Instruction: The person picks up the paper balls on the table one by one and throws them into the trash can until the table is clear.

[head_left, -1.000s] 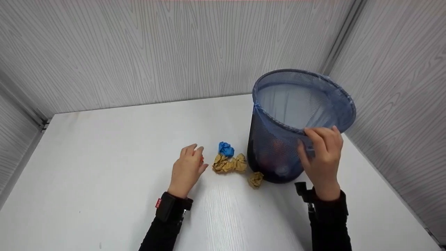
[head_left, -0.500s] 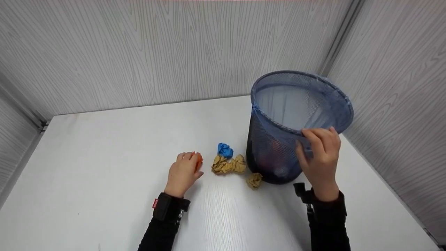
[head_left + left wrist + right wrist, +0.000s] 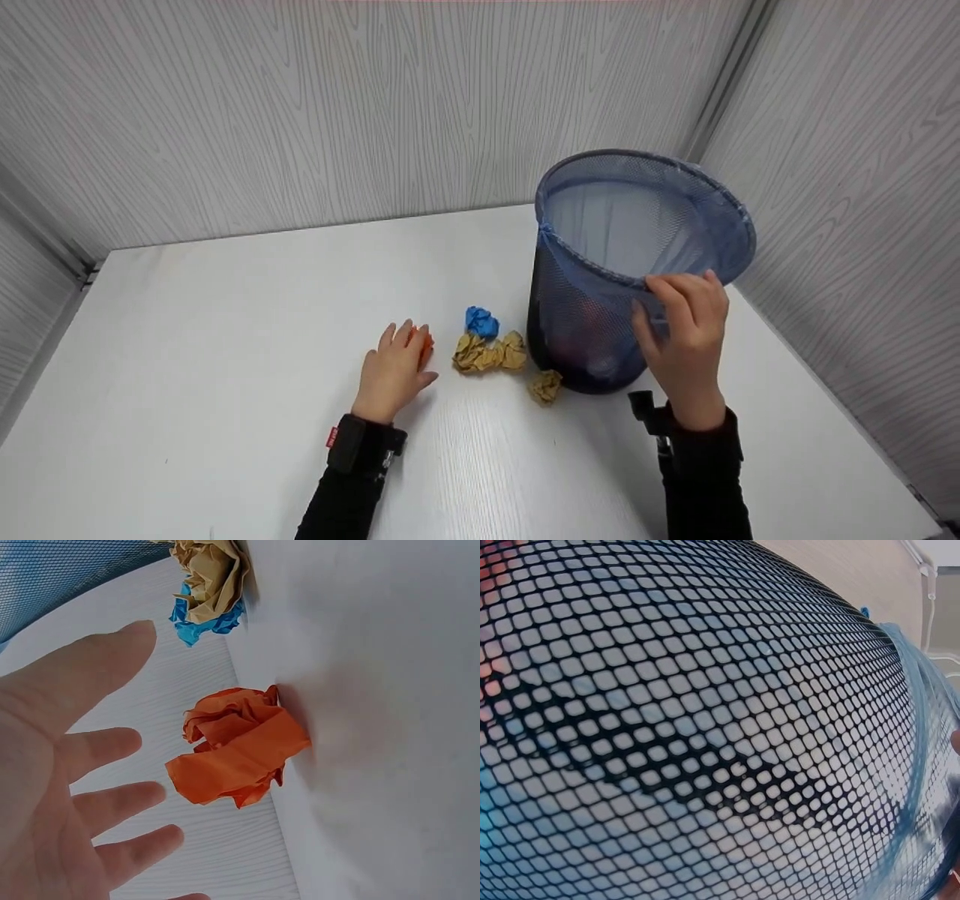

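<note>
In the head view my left hand (image 3: 388, 379) reaches over a crumpled orange paper ball (image 3: 422, 346), which it partly covers. Seen from the left wrist, the fingers are spread and extended, with a small gap between them and the orange paper ball (image 3: 238, 748) on the table. My right hand (image 3: 688, 345) holds the near rim of a dark mesh wastebasket (image 3: 581, 330) lined with a translucent blue bag. Mesh wall (image 3: 705, 705) fills most of the right wrist view, and only bits of finger show at its right edge.
Just left of the basket lie a crumpled blue paper ball (image 3: 481, 322) and brown crumpled paper (image 3: 480, 355). Another brown paper ball (image 3: 545, 387) sits by the basket's base. Reddish shapes show through the mesh. Panel walls border the white table (image 3: 225, 337) behind and at the sides.
My left hand has shifted slightly left and its fingers have spread, so more of the orange paper ball shows. The right hand keeps its place on the rim.
</note>
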### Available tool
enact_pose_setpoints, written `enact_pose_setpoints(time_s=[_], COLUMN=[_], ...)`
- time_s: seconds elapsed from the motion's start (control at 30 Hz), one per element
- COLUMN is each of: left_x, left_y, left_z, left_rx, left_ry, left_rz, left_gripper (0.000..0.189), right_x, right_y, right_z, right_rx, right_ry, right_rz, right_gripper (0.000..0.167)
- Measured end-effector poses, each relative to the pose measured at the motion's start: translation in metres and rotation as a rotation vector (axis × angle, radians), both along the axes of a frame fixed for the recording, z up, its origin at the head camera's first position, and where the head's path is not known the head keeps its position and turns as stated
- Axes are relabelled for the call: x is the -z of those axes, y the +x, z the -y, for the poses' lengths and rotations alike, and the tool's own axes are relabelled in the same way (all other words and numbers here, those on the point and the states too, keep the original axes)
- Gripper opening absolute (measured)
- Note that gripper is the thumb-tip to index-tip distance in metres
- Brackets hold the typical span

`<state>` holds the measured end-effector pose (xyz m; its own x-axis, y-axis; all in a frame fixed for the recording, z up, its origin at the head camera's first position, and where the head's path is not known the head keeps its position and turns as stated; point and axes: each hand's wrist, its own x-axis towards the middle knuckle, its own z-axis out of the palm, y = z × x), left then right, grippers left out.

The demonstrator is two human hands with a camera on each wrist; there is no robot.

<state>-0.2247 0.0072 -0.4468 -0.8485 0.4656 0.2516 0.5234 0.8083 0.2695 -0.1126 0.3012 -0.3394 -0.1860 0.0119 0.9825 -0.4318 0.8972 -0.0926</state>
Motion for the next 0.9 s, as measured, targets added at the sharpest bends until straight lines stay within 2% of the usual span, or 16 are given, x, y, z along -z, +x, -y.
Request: enact_pose_setpoints(time_s=[0.27,0.47,0.9], left_x=[0.0017,0.0001,0.0011], left_y=[0.0027,0.0047,0.0055], left_z=[0.0006,0.0009,-0.0023], left_rx=[0.039,0.028,0.085], left_ry=[-0.051,-0.035,-0.009], left_rz=[-0.003,0.049,0.064], left_gripper=[0.053,0.040,0.028], right_x=[-0.0004,-0.0006,-0.0004], right_y=[-0.0001,0.0000,0.0003], right_z=[-0.0002,0.0003,-0.0004], right_rx=[-0.005,-0.007,0.000], right_ry=[-0.006,-0.009,0.010], right_rz=[-0.003,-0.004,0.010], right_gripper=[0.020,0.021,0.020])
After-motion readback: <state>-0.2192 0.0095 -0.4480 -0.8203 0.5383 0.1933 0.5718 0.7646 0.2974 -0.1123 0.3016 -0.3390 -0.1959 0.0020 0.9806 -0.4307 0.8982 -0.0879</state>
